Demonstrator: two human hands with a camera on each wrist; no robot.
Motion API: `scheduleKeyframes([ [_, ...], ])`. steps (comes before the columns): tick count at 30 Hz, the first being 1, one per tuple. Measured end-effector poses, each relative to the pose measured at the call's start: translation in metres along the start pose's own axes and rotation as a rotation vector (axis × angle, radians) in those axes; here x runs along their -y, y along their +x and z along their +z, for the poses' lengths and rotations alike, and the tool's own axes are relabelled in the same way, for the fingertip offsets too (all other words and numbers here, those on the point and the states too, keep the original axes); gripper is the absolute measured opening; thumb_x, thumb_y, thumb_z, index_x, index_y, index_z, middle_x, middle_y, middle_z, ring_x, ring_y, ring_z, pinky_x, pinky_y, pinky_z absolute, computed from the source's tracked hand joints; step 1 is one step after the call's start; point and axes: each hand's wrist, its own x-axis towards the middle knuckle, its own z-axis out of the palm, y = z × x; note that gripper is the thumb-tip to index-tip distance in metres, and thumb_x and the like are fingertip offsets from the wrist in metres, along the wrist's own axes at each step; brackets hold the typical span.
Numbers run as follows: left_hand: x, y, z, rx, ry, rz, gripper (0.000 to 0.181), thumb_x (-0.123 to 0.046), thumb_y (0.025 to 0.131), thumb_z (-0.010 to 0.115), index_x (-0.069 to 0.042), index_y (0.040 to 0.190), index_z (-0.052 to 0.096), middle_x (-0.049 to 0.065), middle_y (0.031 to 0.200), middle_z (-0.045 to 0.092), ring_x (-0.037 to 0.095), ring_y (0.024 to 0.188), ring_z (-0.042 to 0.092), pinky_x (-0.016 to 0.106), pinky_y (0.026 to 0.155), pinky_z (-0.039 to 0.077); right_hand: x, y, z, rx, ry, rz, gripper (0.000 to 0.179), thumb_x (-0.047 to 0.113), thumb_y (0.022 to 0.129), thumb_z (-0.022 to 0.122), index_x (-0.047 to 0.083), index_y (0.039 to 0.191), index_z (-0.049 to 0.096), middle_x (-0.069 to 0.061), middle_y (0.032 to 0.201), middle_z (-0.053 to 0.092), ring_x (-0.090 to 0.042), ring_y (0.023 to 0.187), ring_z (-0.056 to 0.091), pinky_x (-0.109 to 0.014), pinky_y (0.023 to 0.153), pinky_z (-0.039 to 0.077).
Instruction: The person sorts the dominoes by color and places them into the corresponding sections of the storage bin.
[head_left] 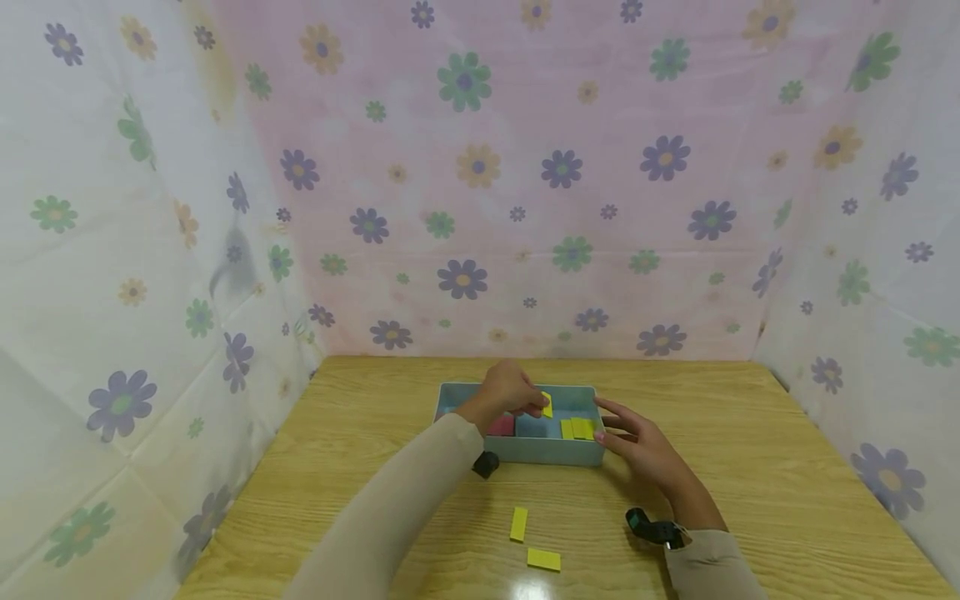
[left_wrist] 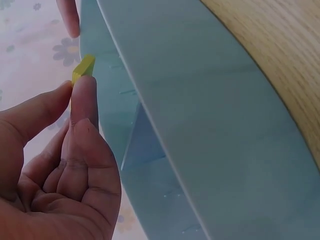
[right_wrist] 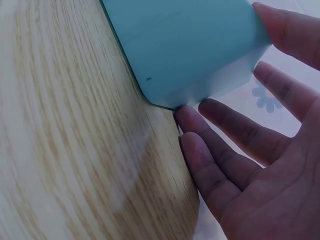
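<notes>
My left hand (head_left: 512, 390) pinches a small flat yellow tile (head_left: 547, 405) between thumb and index finger, over the blue-grey divided box (head_left: 551, 452). In the left wrist view the yellow tile (left_wrist: 84, 67) sticks up from the fingertips, beside the box wall. Several yellow tiles (head_left: 577, 429) lie together in the box's right compartment. A red piece (head_left: 501, 427) shows in the box, partly hidden behind the left wrist. My right hand (head_left: 636, 439) has its fingers spread against the box's right end; in the right wrist view the fingertips touch the end wall (right_wrist: 220, 75).
Two loose yellow tiles lie on the wooden table (head_left: 360, 500) in front of the box: one tile (head_left: 518, 524) lengthwise, one tile (head_left: 543, 559) crosswise. Dark wrist devices hang under both wrists. Flowered cloth (head_left: 517, 167) walls the table at the back and sides.
</notes>
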Motion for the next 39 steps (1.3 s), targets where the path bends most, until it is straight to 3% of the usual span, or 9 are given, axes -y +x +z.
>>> scheduleKeyframes([
  [5, -0.001, 0.003, 0.001, -0.013, 0.020, 0.003, 0.017, -0.017, 0.083, 0.088, -0.008, 0.071, 0.079, 0.003, 0.065, 0.075, 0.023, 0.076, 0.079, 0.044, 0.080, 0.064, -0.001, 0.000, 0.000, 0.005, 0.008, -0.001, 0.067, 0.038, 0.102, 0.067, 0.025, 0.161, 0.038, -0.026, 0.156, 0.045, -0.052, 0.139, 0.048, -0.061, 0.106, 0.049],
  [12, -0.003, 0.004, 0.007, -0.019, 0.037, 0.014, 0.019, -0.015, 0.083, 0.088, -0.007, 0.070, 0.078, 0.004, 0.066, 0.076, 0.023, 0.074, 0.079, 0.040, 0.074, 0.064, 0.001, 0.000, -0.002, -0.003, 0.004, 0.015, 0.067, 0.038, 0.101, 0.067, 0.027, 0.161, 0.038, -0.025, 0.155, 0.046, -0.050, 0.139, 0.049, -0.061, 0.107, 0.049],
  [25, -0.011, -0.003, 0.015, -0.044, 0.094, 0.019, 0.021, -0.011, 0.083, 0.088, 0.000, 0.070, 0.076, 0.008, 0.069, 0.077, 0.025, 0.076, 0.079, 0.042, 0.074, 0.064, 0.000, 0.000, -0.002, 0.000, 0.006, 0.026, 0.069, 0.042, 0.100, 0.068, 0.030, 0.161, 0.038, -0.023, 0.155, 0.047, -0.050, 0.139, 0.049, -0.063, 0.107, 0.048],
  [39, -0.012, 0.003, 0.019, -0.032, 0.142, 0.009, 0.020, -0.012, 0.083, 0.088, -0.003, 0.068, 0.078, 0.005, 0.065, 0.076, 0.024, 0.075, 0.078, 0.040, 0.071, 0.064, 0.002, 0.000, -0.002, -0.001, 0.001, 0.008, 0.068, 0.040, 0.101, 0.068, 0.027, 0.161, 0.039, -0.025, 0.155, 0.048, -0.050, 0.139, 0.049, -0.064, 0.106, 0.047],
])
